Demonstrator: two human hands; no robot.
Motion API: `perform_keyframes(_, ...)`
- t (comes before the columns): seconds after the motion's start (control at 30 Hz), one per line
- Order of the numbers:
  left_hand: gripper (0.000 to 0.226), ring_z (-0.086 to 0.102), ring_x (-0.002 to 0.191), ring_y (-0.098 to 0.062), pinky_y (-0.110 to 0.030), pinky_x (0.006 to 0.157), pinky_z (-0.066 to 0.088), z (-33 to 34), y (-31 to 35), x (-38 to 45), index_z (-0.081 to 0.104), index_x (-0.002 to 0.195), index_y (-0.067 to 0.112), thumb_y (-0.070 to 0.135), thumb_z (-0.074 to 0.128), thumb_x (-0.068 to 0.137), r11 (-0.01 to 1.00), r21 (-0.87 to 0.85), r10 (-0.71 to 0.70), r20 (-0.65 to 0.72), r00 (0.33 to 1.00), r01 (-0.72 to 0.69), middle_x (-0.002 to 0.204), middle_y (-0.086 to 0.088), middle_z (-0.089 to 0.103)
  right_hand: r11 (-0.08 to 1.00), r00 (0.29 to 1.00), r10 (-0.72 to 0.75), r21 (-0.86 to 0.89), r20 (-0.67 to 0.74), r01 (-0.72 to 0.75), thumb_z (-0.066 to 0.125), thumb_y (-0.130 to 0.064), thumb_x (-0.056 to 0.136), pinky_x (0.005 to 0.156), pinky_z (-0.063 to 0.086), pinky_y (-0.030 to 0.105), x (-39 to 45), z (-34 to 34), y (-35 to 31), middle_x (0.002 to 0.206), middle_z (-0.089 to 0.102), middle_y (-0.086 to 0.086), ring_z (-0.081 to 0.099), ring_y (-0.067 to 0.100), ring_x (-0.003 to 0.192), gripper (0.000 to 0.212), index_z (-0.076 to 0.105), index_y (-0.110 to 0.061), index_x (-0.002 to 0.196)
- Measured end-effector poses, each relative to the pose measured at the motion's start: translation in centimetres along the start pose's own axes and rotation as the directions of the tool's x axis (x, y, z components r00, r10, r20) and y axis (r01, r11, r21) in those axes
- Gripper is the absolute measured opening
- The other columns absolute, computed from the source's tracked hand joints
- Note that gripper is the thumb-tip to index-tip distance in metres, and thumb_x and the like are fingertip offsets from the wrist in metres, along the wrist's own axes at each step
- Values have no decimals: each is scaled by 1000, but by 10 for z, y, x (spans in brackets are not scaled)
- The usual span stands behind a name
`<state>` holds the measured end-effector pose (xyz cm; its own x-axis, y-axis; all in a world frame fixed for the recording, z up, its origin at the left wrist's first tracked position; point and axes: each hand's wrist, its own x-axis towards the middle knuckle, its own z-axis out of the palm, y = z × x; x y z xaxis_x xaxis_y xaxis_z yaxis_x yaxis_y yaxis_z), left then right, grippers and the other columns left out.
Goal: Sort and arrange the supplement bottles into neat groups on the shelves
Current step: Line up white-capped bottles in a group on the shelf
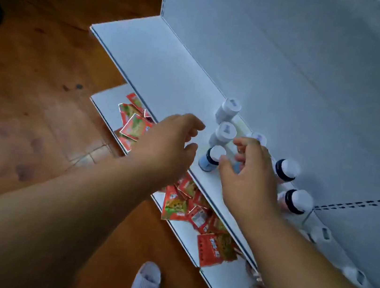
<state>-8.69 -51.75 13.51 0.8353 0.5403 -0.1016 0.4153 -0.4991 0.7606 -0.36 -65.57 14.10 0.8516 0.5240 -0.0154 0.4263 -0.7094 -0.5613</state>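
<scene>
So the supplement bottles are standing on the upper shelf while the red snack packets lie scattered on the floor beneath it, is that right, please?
Not quite. The red snack packets lie on the lower shelf, not on the floor, as the head view shows. The supplement bottles do stand on the upper shelf.

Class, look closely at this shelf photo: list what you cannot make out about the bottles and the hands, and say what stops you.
- Labels on the bottles: head view, too blurred and small to read.
- Bottle under the right hand: mostly covered by its fingers; whether it is gripped cannot be told.
- Packets on the lower shelf: partly hidden by the upper shelf and the left hand.
- Shelf's right end: cut off by the frame edge.
</scene>
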Motion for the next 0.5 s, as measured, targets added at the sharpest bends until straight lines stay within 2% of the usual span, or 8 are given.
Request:
perform_keyframes(0.07, 35, 56, 102, -7, -28, 91, 50, 21, -29, 46, 54, 131, 31, 20, 55, 97, 1000, -18, 11, -1, 1000, -11, 116, 11, 60, 998, 1000, 4, -55, -10, -5, 58, -28, 95, 83, 40, 24, 38, 25, 15, 124, 48, -3, 53, 11, 102, 31, 51, -26, 125)
perform_keyframes(0.2, 35, 59, 103, -11, -29, 90, 49, 61, -61, 117, 54, 130, 28, 20, 55, 97, 996, -84, 16, 4, 1000, -15, 114, 11, 62, 991, 998, 23, -134, -60, -31, 51, -26, 98, 91, 44, 30, 116, 59, 36, 127, 49, -1, 54, 16, 112, 26, 53, -25, 125)
perform_keyframes(0.3, 37, 59, 101, -9, -25, 87, 44, 90, -72, 159, 54, 131, 27, 18, 55, 95, 994, -106, 33, 0, 999, -32, 119, 9, 62, 982, 993, 80, -167, -85, -93, 45, -18, 99, 83, 38, 25, 162, 66, 49, 133, 47, 3, 54, 19, 110, 32, 53, -25, 129)
perform_keyframes(0.37, 41, 59, 105, -10, -25, 91, 43, 107, -74, 186, 51, 135, 25, 17, 56, 95, 989, -143, 30, 1, 1000, -29, 128, 7, 60, 968, 991, 127, -212, -46, -134, 44, -14, 98, 80, 34, 24, 185, 67, 59, 135, 48, 5, 52, 21, 107, 37, 49, -23, 134)
perform_keyframes(0.43, 47, 59, 116, -14, -30, 99, 45, 122, -69, 208, 47, 138, 24, 17, 59, 94, 982, -184, 36, 14, 999, -33, 135, 4, 57, 955, 985, 172, -251, 22, -161, 44, -9, 96, 82, 35, 25, 202, 68, 72, 135, 52, 7, 53, 25, 113, 40, 49, -20, 134)
perform_keyframes(0.5, 51, 58, 119, -19, -35, 101, 47, 133, -65, 226, 47, 137, 24, 18, 65, 91, 971, -235, 36, 23, 999, -29, 135, 3, 58, 954, 980, 180, -256, 82, -154, 42, -5, 94, 87, 41, 26, 217, 70, 81, 131, 57, 7, 55, 25, 115, 38, 55, -21, 126)
